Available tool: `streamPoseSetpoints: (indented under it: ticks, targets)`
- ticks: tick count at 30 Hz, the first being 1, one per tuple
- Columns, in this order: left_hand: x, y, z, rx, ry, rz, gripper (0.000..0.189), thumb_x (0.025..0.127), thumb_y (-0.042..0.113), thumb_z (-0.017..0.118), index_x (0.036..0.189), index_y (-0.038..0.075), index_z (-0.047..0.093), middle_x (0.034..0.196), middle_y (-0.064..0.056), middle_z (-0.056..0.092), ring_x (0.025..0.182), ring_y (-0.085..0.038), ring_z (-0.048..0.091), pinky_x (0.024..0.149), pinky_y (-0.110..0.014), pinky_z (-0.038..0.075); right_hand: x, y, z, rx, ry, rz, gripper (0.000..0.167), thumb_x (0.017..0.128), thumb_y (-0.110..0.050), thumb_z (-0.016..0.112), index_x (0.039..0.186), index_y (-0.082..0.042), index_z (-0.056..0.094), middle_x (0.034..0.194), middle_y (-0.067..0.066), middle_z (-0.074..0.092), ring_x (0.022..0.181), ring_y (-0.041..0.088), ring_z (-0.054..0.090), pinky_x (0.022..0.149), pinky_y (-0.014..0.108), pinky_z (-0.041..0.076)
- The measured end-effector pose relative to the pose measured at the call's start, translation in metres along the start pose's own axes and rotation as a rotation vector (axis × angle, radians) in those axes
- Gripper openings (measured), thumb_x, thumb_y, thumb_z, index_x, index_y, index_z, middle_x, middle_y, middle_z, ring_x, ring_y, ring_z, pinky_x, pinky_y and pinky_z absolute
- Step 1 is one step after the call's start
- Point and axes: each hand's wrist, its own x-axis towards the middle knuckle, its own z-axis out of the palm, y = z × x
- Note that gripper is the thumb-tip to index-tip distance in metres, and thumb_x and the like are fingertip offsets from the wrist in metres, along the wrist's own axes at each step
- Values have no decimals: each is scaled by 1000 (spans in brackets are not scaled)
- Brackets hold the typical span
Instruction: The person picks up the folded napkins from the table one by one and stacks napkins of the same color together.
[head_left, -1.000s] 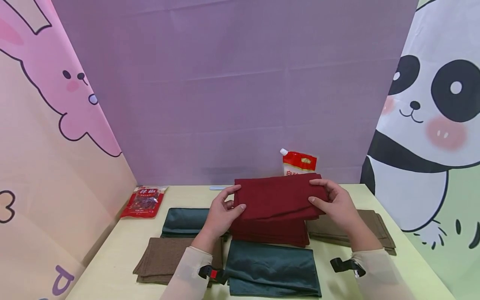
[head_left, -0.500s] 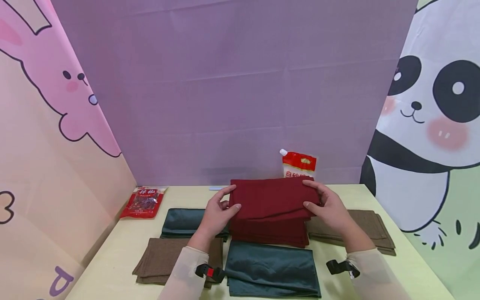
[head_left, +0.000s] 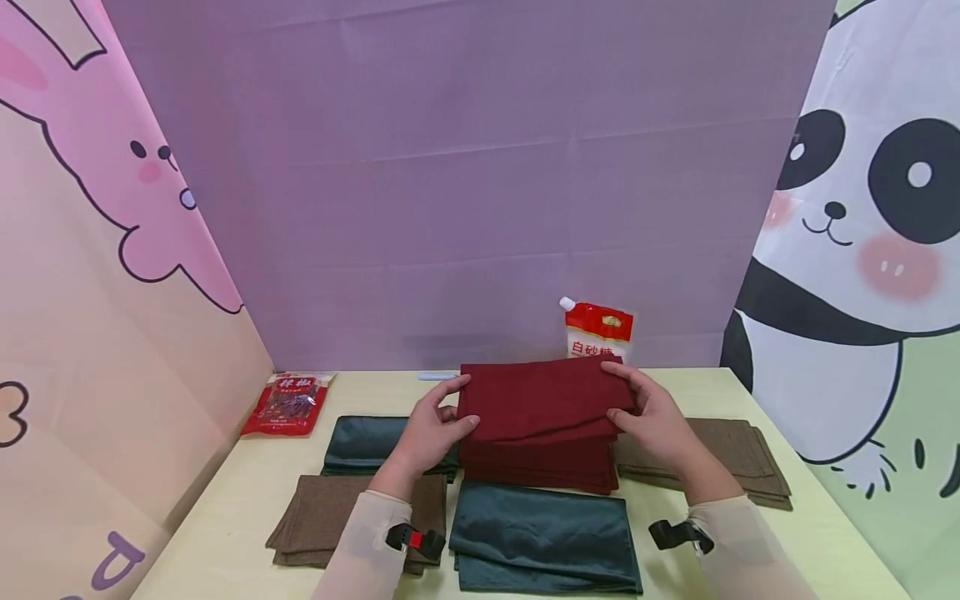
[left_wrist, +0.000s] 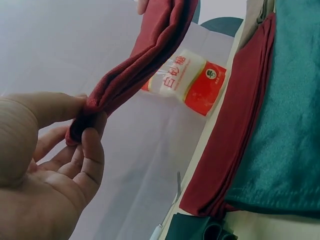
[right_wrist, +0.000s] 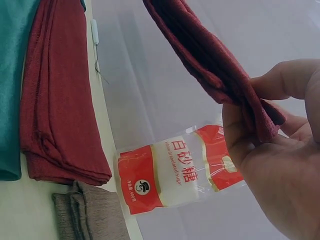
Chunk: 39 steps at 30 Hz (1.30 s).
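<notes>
Currently, one folded red cloth [head_left: 540,402], seemingly light and soft, is hanging above a red stack [head_left: 538,467], toward the far edge of the table [head_left: 217,517]; left hand [head_left: 429,429] and right hand [head_left: 656,417] are pinching opposite ends, probably the best hold against sagging.

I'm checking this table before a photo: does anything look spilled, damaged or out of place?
No spill or damage shows. The held red cloth has uneven lower edges, and the front-left brown cloth has layers fanned askew. The sugar pouch and red packet, apparently food, seem odd beside folded fabric.
</notes>
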Motion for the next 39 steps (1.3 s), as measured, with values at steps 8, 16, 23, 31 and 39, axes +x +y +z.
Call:
streamPoseSetpoints:
  ticks: [8, 16, 23, 31, 39]
  targets:
    - [0, -5, -3, 20, 35, -29, 63, 100, 9, 73, 157, 19, 48, 124, -19, 69, 107, -36, 71, 94, -56, 57, 2, 7, 3, -19, 15, 22, 72, 97, 6, 67, 161, -12, 38, 148, 26, 48, 128, 47, 54, 89, 40, 61]
    - [3, -18, -4, 30, 60, -39, 59, 99, 10, 74, 154, 17, 52, 138, -15, 60, 100, -31, 72, 90, -54, 59, 6, 21, 7, -71, 50, 85, 69, 97, 0, 72, 158, -14, 44, 146, 24, 50, 122, 46, 58, 85, 41, 62]
    - [3, -25, -4, 60, 71, -76, 54, 99, 14, 75, 150, 17, 57, 128, -13, 66, 94, -25, 72, 89, -58, 57, 4, 26, 12, -73, 46, 131, 66, 97, -4, 73, 157, -13, 45, 152, 24, 48, 124, 45, 58, 88, 42, 61]
    - [5, -39, -5, 5, 59, -95, 53, 99, 11, 74, 149, 11, 56, 123, -18, 72, 105, -29, 74, 88, -43, 61, 4, 37, 19, -92, 32, 149, 62, 97, -6, 74, 153, -11, 48, 149, 24, 50, 123, 43, 60, 89, 46, 61]
    - [5, -47, -5, 24, 45, -121, 52, 99, 12, 74, 148, 10, 57, 125, -21, 70, 103, -30, 74, 86, -42, 62, 4, 40, 21, -180, 54, 171, 56, 95, -4, 75, 148, -9, 53, 145, 24, 53, 115, 39, 63, 86, 42, 62]
